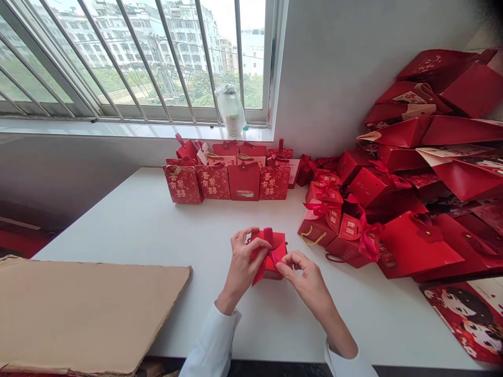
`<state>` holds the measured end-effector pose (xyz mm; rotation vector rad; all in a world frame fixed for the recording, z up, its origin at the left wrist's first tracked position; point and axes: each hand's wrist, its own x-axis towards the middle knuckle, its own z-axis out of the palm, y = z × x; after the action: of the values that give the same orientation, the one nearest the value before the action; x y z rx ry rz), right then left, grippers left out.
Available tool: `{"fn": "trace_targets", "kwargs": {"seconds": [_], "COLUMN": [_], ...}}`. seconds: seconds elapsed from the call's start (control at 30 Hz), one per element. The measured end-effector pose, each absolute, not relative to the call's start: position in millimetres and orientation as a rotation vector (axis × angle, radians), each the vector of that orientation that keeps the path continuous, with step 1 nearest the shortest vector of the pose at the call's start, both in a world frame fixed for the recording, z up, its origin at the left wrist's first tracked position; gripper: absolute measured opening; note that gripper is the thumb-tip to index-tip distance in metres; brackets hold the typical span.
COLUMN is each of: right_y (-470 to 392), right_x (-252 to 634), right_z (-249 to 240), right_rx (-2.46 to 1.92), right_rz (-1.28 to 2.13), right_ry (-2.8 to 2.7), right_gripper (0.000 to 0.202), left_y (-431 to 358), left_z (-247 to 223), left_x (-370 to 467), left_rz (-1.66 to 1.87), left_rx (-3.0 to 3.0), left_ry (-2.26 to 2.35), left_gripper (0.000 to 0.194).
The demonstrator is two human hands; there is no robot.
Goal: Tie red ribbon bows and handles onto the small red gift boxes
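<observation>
A small red gift box (278, 241) stands on the white table in front of me, with a pinkish-red ribbon (274, 256) across its top. My left hand (246, 260) reaches over the box's left side, thumb and fingers pinched on the ribbon near the middle of the lid. At the right front corner, my right hand (303, 273) pinches another part of the same ribbon between thumb and forefinger. One ribbon tail hangs over the left front of the box. My fingers partly hide the crossing of the ribbon.
Behind the box stands a row of red gift bags (243, 182) by the wall. Red boxes with bows (338, 225) and a tall heap of red bags (463, 136) fill the right. Brown cardboard (90, 314) lies at left front. A wrapped bottle (231, 112) sits on the windowsill.
</observation>
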<state>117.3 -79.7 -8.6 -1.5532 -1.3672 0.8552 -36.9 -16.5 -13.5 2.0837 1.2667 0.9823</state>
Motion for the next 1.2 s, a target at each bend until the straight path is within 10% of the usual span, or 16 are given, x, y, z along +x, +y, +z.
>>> {"fn": "trace_targets", "kwargs": {"seconds": [1.2], "right_y": [-89], "right_x": [102], "right_z": [-4], "right_rx": [-1.619], "right_rz": [0.91], "right_ry": [-1.461], "right_gripper": [0.029], "left_y": [26], "left_z": [8], "left_x": [-9], "left_rz": [0.748], "left_rx": [1.668], "left_ry": [1.18], "left_gripper": [0.015]}}
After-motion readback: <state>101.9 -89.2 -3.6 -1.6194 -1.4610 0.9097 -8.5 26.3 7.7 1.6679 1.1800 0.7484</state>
